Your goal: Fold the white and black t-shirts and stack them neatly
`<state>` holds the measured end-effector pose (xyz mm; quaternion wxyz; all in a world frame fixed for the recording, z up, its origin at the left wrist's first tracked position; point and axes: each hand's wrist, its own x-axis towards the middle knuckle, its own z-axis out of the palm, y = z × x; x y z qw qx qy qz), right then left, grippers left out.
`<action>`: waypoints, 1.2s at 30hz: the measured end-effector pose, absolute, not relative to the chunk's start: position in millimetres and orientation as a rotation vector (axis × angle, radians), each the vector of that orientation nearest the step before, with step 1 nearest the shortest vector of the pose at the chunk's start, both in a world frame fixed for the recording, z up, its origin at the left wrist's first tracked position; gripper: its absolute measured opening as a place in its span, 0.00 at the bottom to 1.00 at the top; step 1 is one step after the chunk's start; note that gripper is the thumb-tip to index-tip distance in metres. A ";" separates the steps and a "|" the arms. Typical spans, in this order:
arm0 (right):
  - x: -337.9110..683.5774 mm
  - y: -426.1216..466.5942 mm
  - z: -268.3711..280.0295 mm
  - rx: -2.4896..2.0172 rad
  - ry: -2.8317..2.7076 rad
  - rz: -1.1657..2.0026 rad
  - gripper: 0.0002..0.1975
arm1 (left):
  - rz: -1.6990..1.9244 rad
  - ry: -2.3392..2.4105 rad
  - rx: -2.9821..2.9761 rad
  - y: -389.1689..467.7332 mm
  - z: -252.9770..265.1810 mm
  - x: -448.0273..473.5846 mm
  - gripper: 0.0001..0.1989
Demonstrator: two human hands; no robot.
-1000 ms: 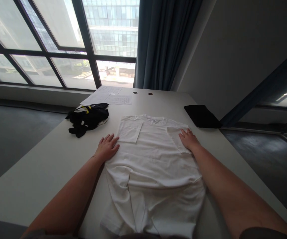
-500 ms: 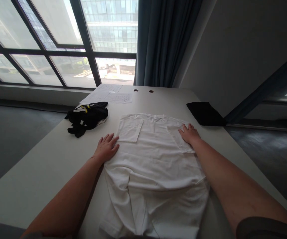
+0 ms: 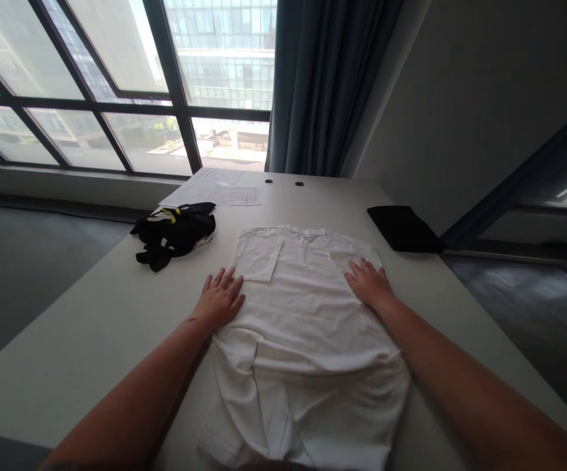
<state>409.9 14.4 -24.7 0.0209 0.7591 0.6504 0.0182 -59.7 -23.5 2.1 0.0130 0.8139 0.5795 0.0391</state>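
Note:
A white T-shirt (image 3: 308,327) lies spread on the table, its collar toward the far end and both sleeves folded inward over the body. Wrinkles cross its lower half, and the hem runs toward me at the bottom edge of the view. My left hand (image 3: 220,297) rests flat on the shirt's left edge just below the sleeve, fingers spread. On the other side, my right hand (image 3: 369,282) lies over the right sleeve with its fingers apart, covering part of it. Neither hand grips the cloth.
The white table (image 3: 116,340) extends around the shirt. Black cloth items (image 3: 175,232) with a yellow strip lie at left, and a flat black object (image 3: 404,227) at right. Paper sheets (image 3: 209,186) lie at the far left, near two round table holes. Windows and a blue curtain (image 3: 323,85) stand behind.
My right hand has slid down and inward over the right sleeve. My left hand has shifted slightly right onto the shirt's edge. The shirt looks nearly the same.

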 end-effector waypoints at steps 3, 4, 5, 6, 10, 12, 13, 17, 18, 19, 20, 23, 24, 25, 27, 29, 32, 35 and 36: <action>394.5 -11.4 -31.8 2.334 2.020 0.050 0.35 | 0.128 1.667 2.581 -24.9 -0.1 -54.5 0.29; 391.2 -15.8 -33.2 2.335 2.022 0.070 0.35 | 0.121 1.657 2.575 -24.3 -0.6 -53.4 0.29; 388.8 -17.8 -34.0 2.338 2.027 0.089 0.34 | 0.113 1.660 2.565 -23.6 -0.9 -52.6 0.30; 387.2 -17.4 -34.0 2.342 2.032 0.101 0.34 | 0.106 1.666 2.556 -23.0 -1.1 -52.0 0.30; 385.5 1.9 -30.0 2.370 2.039 0.069 0.33 | 0.097 1.693 2.543 -21.0 -0.6 -50.2 0.30; 384.9 16.7 -28.1 2.393 2.016 0.019 0.33 | 0.086 1.712 2.536 -17.8 0.1 -48.8 0.29; 384.4 24.2 -27.5 2.401 2.004 -0.004 0.34 | 0.079 1.723 2.532 -14.9 0.4 -48.0 0.29; 382.2 50.5 -26.6 2.405 1.981 -0.069 0.34 | 0.063 1.740 2.518 6.8 1.2 -47.8 0.30; 382.0 55.7 -26.5 2.405 1.978 -0.076 0.34 | 0.065 1.732 2.517 13.8 1.1 -48.6 0.30; 382.1 60.3 -26.3 2.405 1.976 -0.081 0.34 | 0.069 1.720 2.519 21.0 0.8 -49.6 0.30; 382.5 64.7 -26.1 2.407 1.974 -0.082 0.34 | 0.074 1.706 2.523 28.1 0.4 -50.7 0.30; 385.6 77.2 -24.7 2.407 1.976 -0.083 0.34 | 0.090 1.678 2.533 46.6 -1.3 -52.6 0.30; 387.1 81.6 -24.2 2.405 1.980 -0.088 0.34 | 0.093 1.676 2.535 51.6 -1.8 -52.6 0.30; 388.7 86.1 -23.6 2.401 1.987 -0.097 0.34 | 0.099 1.677 2.536 55.8 -2.1 -52.2 0.30; 391.8 95.3 -23.0 2.392 2.006 -0.121 0.34 | 0.114 1.678 2.539 62.1 -2.1 -50.7 0.30; 394.0 103.4 -23.2 2.388 2.019 -0.141 0.34 | 0.123 1.678 2.536 66.0 -1.3 -49.0 0.30; 394.4 112.1 -23.3 2.404 2.008 -0.154 0.35 | 0.132 1.678 2.522 68.6 0.5 -47.5 0.30; 390.3 121.4 -16.7 2.435 2.007 -0.117 0.34 | 0.145 1.678 2.515 70.3 1.1 -47.4 0.29; 387.6 126.3 -12.1 2.447 2.012 -0.099 0.34 | 0.148 1.681 2.514 71.0 0.9 -47.5 0.29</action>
